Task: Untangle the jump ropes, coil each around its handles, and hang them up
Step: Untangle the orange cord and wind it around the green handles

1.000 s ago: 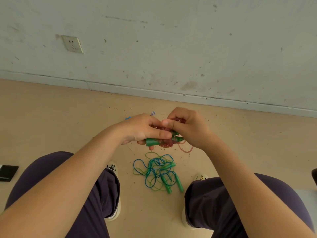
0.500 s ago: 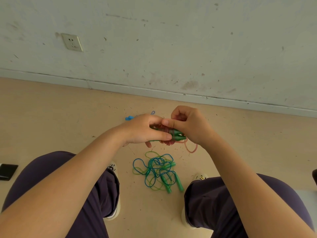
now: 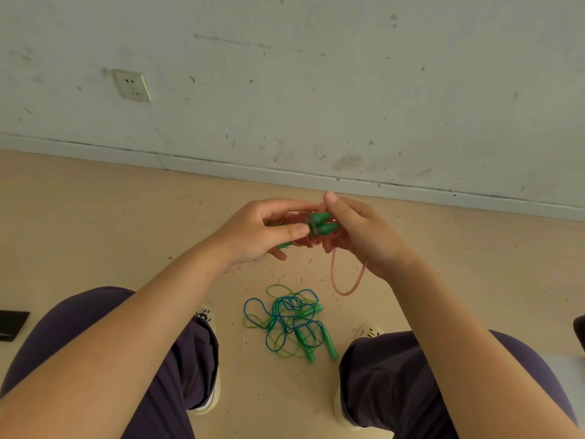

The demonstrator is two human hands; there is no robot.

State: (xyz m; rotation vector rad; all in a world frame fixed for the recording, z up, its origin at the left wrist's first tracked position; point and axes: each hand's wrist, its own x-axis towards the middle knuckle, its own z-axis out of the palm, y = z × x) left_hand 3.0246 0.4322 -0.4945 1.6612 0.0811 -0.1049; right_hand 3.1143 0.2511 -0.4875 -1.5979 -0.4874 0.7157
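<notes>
Beige floor (image 3: 95, 223) meets scuffed white wall (image 3: 316, 90), socket (image 3: 132, 85).

Support surface: tan floor (image 3: 95, 217), meeting a scuffed pale wall along a baseboard at the far edge. Floor is strewn with small dark specks and short fibres, densest near the centre. Lying on it between the person's feet: a tangle of blue and green jump ropes (image 3: 285, 321) with green handles at its right side. A flat black object (image 3: 11, 324), possibly a phone, lies at the left edge.
</notes>
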